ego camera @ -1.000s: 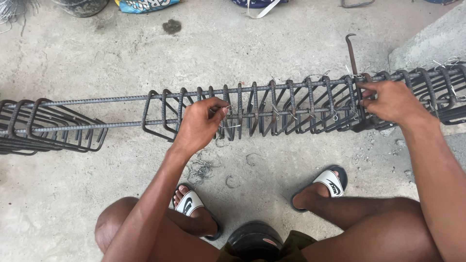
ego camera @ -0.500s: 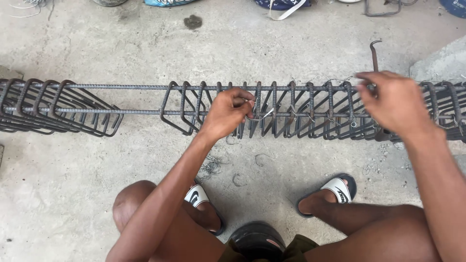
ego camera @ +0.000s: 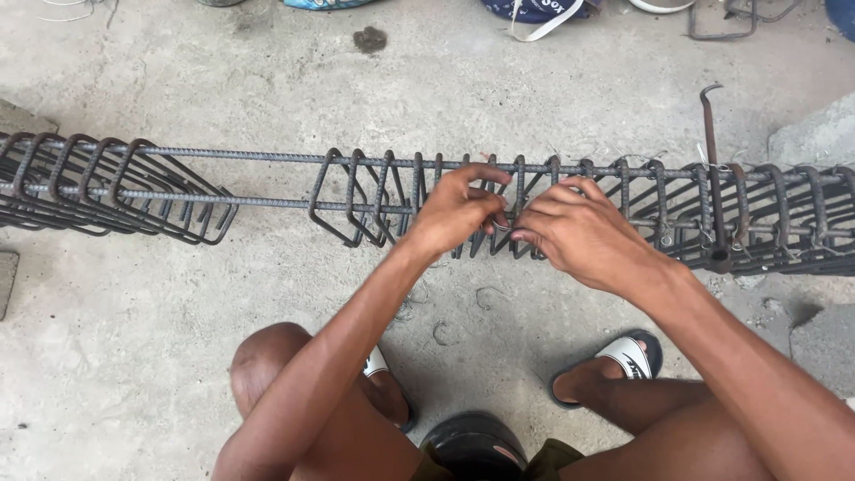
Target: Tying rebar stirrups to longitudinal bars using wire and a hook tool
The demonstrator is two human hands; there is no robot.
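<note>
**Rebar cage on a concrete floor, both hands at its middle**

Rebar cage [ego camera: 623, 191] lies lengthwise on the bare grey concrete floor [ego camera: 223, 89], with long ribbed bars threaded through many square stirrups. Both hands meet at the cage's middle. The left hand [ego camera: 454, 214] has its grip pressed together, fingertips pinching a thin tie wire [ego camera: 501, 228] at the near bar. The right hand [ego camera: 579, 233] sits just beside it, touching it, fingers curled onto the same spot; whether it pinches the wire cannot be told.

Left of the grip, past a short run of bare bars, a bunch of stirrups [ego camera: 107, 187] stands crowded together. Right of the grip, the stirrups carry wire ties, and a hooked steel tool [ego camera: 710, 134] stands upright against the cage. Below the hands, loose wire scraps [ego camera: 441, 331] lie on the floor, between two sandalled feet. Beyond the cage, at the far edge, bags and other items are partly cut off. A concrete block [ego camera: 815, 134] sits far right.
</note>
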